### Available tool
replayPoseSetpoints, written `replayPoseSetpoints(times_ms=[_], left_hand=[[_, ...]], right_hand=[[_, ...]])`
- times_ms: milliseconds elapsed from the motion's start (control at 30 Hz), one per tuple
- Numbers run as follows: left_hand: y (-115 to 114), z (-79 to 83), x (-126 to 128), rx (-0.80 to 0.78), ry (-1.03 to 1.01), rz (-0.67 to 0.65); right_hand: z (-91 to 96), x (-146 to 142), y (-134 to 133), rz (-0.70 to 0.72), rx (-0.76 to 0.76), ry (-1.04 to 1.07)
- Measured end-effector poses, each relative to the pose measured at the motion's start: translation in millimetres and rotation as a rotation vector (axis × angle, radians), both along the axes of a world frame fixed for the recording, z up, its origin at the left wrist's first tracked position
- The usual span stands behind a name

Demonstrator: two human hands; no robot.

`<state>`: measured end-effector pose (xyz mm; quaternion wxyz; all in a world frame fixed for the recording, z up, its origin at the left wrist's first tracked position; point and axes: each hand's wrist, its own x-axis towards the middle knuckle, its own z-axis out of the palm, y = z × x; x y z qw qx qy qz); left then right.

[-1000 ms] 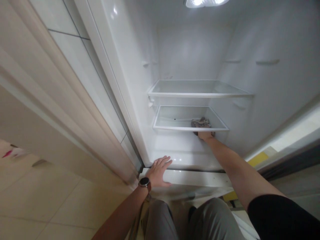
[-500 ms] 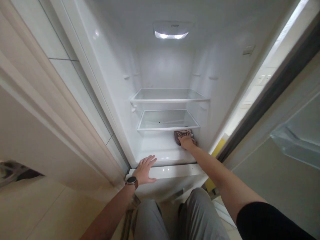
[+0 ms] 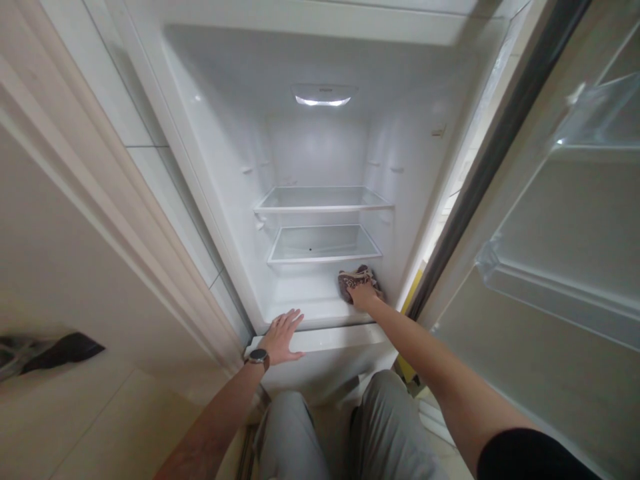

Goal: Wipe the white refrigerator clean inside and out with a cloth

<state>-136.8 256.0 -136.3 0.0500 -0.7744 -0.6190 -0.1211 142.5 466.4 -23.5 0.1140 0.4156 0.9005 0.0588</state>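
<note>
Drawn forward over the past second, out from under the lower glass shelf (image 3: 325, 257): brown patterned cloth (image 3: 356, 279), now bunched on the fridge floor just below that shelf's front right corner. Gripped at its near edge by the right hand (image 3: 365, 297), fingers curled into the fabric. Below the shelf's front left corner, left hand (image 3: 281, 333) laid flat and released on the white sill, watch (image 3: 258, 358) at the wrist. Above the shelf, a second glass shelf (image 3: 323, 208) and a lit lamp (image 3: 323, 100).

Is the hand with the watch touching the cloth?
No, the left hand lies flat on the fridge's front ledge, while the right hand is on the cloth.
</note>
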Motion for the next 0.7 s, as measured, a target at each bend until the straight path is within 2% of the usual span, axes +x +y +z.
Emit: replayPoseSetpoints(times_ms=[200, 500, 700], left_hand=[[-2, -7.3, -4, 0.083, 0.018, -0.044], [-5, 1.3, 0, 0.066, -0.018, -0.03], [-6, 4.0, 0, 0.057, -0.021, -0.036]], right_hand=[[-0.8, 9, -3, 0.035, -0.004, -0.026], [-8.3, -1, 2, 0.021, -0.016, -0.083], [-4.3, -1, 0, 0.041, -0.027, -0.082]])
